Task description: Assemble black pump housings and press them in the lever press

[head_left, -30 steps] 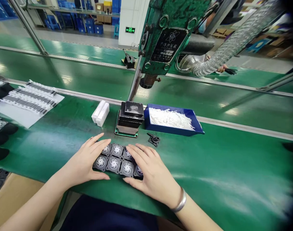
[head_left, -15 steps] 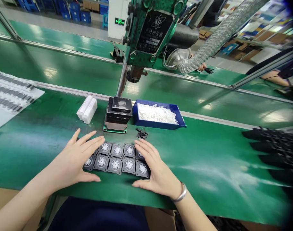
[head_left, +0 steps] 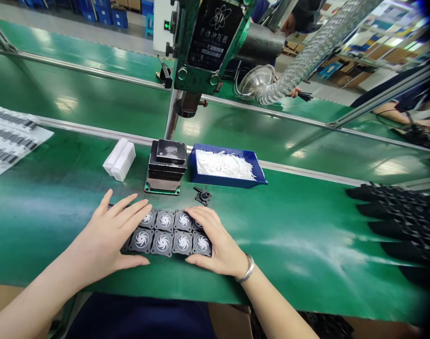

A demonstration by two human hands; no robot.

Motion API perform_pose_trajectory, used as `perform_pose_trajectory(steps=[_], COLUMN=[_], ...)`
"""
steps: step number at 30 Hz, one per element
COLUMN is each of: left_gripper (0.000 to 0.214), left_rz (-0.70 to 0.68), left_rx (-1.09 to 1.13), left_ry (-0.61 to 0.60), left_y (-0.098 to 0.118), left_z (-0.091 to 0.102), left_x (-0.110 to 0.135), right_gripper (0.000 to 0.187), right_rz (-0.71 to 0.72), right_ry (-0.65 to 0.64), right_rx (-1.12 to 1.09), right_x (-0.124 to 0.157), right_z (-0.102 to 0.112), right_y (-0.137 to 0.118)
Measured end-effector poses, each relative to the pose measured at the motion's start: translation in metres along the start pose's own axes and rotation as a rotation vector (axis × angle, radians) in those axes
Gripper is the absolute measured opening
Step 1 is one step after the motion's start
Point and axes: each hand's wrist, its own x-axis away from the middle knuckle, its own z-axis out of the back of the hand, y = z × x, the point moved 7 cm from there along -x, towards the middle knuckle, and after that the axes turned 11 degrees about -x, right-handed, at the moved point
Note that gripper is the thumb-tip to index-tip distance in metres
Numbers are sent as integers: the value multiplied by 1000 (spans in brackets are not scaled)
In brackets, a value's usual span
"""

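Note:
Two rows of dark square parts with white swirl wheels lie on the green bench. My left hand lies flat over the left end of the block, fingers stretched out. At the right end, my right hand cups the edge of the rows, fingers bent along the side, a metal bangle on its wrist. Neither hand has lifted a part. A single small black part lies just behind the rows.
A green press stands over a black die block. Beside it sit a blue tray of white pins and white blocks. Black parts pile at the right. Strips on paper lie far left. Another person's hand works behind.
The view has swung right and down. My right hand has drawn in against the right end of the rows; my left hand stays flat on the left end.

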Motion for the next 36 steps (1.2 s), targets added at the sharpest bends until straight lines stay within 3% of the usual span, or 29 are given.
perform_pose_trajectory(steps=[4,9,17,27,29,31,34,36], left_gripper=[85,100,99,101,100,98,93,89], left_rz=[-59,-159,-148,-165,-166,-160,-118,-58], left_rx=[15,32,96,60,54,41,17,22], left_ry=[10,-13,-5,15,44,82,144,181], left_y=[28,58,59,62,62,59,46,30], left_z=[5,-4,-12,-11,-6,1,13,20], left_x=[-22,-46,-50,-50,-48,-44,-31,-17], right_gripper=[89,99,95,94,92,78,39,25], right_rz=[9,-4,-44,-7,3,-51,-338,-536], right_ry=[28,88,74,54,97,229,424,447], right_rx=[4,16,-84,-51,-46,0,155,227], right_x=[2,6,9,6,3,-3,-20,-35], right_z=[-3,-3,-2,-2,10,35,85,117], right_y=[2,6,12,3,-2,-2,20,43])
